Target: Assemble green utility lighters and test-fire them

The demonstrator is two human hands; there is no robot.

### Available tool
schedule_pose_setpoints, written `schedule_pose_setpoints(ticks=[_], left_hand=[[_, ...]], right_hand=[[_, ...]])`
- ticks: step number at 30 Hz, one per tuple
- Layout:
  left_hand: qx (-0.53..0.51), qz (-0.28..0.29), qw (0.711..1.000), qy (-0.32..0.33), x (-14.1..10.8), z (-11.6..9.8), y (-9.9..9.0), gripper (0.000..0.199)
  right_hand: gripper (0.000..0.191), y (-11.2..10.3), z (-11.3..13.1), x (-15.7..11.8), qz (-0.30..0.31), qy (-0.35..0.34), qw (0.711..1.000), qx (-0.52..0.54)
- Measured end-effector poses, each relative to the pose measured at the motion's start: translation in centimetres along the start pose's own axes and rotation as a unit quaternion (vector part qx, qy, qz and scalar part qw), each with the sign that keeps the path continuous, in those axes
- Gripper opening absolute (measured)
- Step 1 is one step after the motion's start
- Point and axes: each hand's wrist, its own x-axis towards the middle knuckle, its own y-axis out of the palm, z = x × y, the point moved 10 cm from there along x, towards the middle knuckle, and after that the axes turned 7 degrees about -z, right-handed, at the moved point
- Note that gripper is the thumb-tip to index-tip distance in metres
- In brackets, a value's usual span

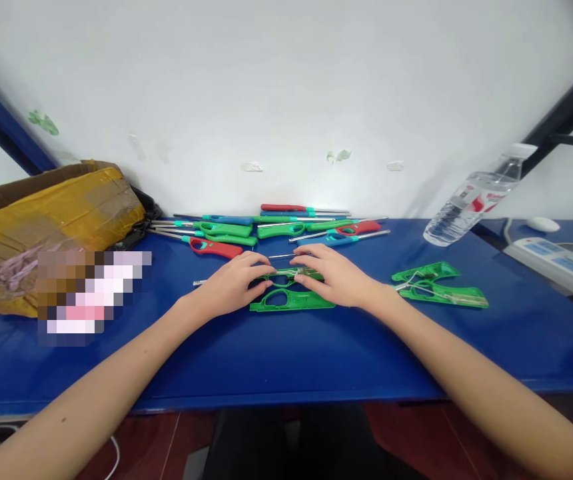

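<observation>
An opened green lighter casing half [281, 281], with metal and clear parts in it, lies between my hands at the middle of the blue table. My left hand [229, 283] has its thumb and fingers closed about its left end. On the right, my right hand [334, 275] pinches at the inner parts of the same half, its fingers covering much of it. Just in front lies a second green casing half [294, 301] with a finger loop, flat on the table. A thin metal rod [281, 256] shows behind my fingertips.
Red, green and blue long lighters [226, 232] are piled along the wall. More opened green casing parts [441, 290] lie to the right. A water bottle [474, 197], a power strip [561, 267] and a white mouse [543, 224] stand farther right. A taped cardboard box [66, 213] occupies the left.
</observation>
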Motion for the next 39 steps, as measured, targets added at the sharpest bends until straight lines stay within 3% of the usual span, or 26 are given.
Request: schedule_pose_setpoints(ticks=[8,13,23,39], left_hand=[[-0.003,-0.017,1.0,-0.005,-0.2,0.4,-0.7,0.027],[-0.006,-0.002,1.0,-0.002,0.0,0.2,-0.2,0.03],[0.0,-0.001,1.0,-0.001,-0.2,0.3,0.2,0.032],[0.006,0.006,1.0,-0.006,-0.3,0.3,0.4,0.031]], right_hand=[[0.031,-2.5,-2.3,0.0,-0.025,0.03,0.999,-0.014],[0.028,-3.5,-3.7,-0.2,-0.041,0.05,0.998,-0.008],[0.028,-0.9,-0.7,-0.4,0.022,-0.012,1.0,0.003],[0.034,0.2,-1.0,-0.6,0.04,0.002,0.999,0.02]])
